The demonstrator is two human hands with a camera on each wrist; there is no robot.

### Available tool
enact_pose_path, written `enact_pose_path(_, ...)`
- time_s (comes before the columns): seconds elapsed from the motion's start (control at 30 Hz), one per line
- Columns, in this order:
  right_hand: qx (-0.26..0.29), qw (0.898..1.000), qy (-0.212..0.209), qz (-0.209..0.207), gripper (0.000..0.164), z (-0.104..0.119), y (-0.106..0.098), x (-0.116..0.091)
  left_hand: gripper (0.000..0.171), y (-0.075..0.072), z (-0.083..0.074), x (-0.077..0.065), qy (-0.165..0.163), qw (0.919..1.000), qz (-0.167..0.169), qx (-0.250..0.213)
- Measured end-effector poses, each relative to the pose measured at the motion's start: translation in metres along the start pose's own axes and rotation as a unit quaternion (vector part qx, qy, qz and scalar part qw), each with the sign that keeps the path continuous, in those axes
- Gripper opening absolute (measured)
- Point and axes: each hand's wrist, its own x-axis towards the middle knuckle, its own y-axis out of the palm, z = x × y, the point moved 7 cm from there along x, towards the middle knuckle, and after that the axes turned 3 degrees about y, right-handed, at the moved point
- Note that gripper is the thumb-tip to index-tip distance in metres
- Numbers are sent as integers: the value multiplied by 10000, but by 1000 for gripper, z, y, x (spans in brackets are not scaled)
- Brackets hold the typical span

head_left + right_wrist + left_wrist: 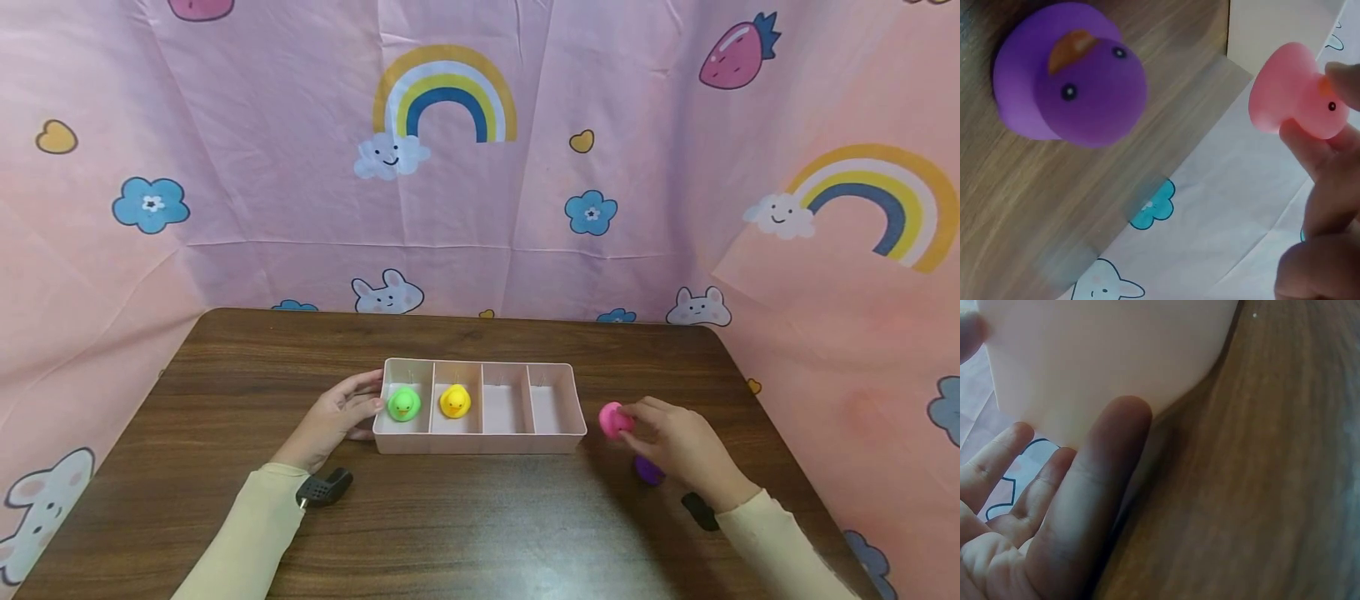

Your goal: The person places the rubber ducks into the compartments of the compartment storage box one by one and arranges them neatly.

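Note:
My left hand rests against the left end of a pale pink four-compartment box. In the left wrist view its fingers touch the box's end wall. A green rubber duck sits in the leftmost compartment, and a yellow rubber duck in the one beside it. To the right of the box, my right hand pinches a pink rubber duck between thumb and fingers. Below that hand a purple rubber duck stands on the table, partly covered by the hand in the head view.
The brown wooden table has its far edge behind the box. A printed pastel cloth hangs behind the table and along its sides. Each wrist wears a black device.

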Motion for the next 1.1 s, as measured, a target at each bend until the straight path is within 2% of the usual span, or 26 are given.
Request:
enact_pose_path(0.2,55,9999,85,-138,28,-2,-2,0,63,0,1,0,-53,10000,-22,-12)
enact_pose_path(0.6,504,9957,-221,-741,30,3,-10,6,62,0,0,0,-50,10000,-38,30)
enact_pose_path(1.1,709,9927,-314,-923,29,18,-9,21,64,-1,4,2,-73,10000,-29,-2)
